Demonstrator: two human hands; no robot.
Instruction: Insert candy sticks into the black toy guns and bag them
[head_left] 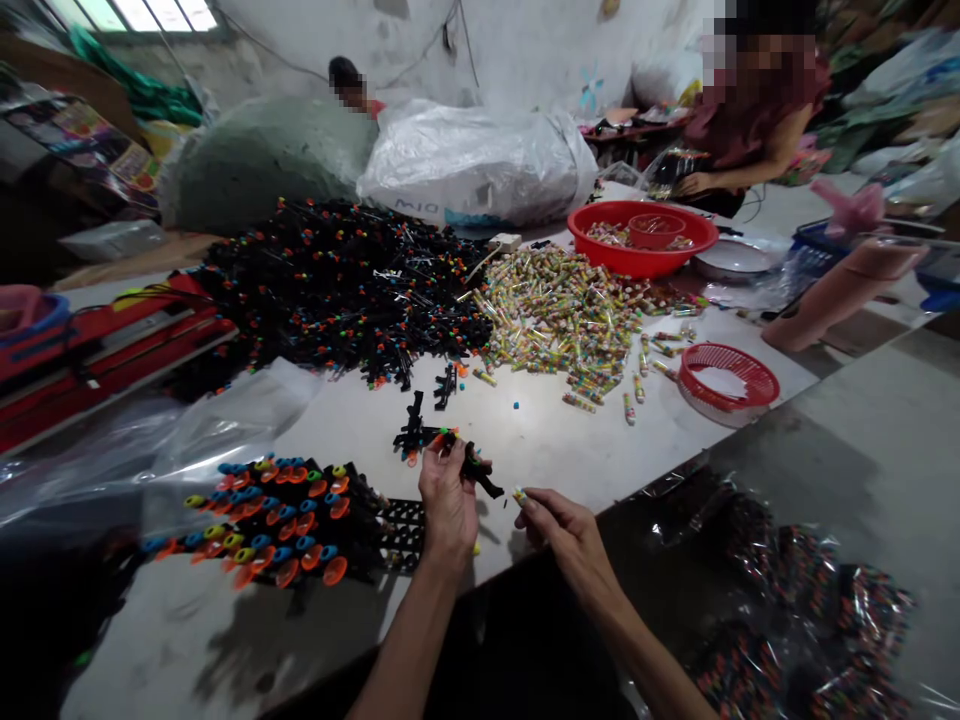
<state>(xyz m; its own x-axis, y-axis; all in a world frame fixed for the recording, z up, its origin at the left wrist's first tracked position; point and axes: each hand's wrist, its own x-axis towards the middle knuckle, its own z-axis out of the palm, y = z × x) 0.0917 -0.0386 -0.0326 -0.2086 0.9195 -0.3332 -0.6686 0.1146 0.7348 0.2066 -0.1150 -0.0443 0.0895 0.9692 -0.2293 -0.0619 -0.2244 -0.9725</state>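
My left hand (448, 505) is closed around a black toy gun (480, 470) with a bit of orange and green on it. In my right hand (566, 535), thumb and fingers pinch a small yellow-and-white wrapped tube (519, 496), a short gap from the gun. More black toy guns (445, 386) lie just beyond my left hand. To its left, a black rack (403, 537) carries several rows of toy guns (281, 515) with orange discs and blue, yellow and green tips.
A large heap of black toy guns (352, 285) and a heap of wrapped tubes (559, 315) cover the table's far side. A red basin (645, 262), a red basket (772, 385) and big plastic sacks (480, 160) surround them. Filled bags (874, 610) lie lower right. Two people are behind.
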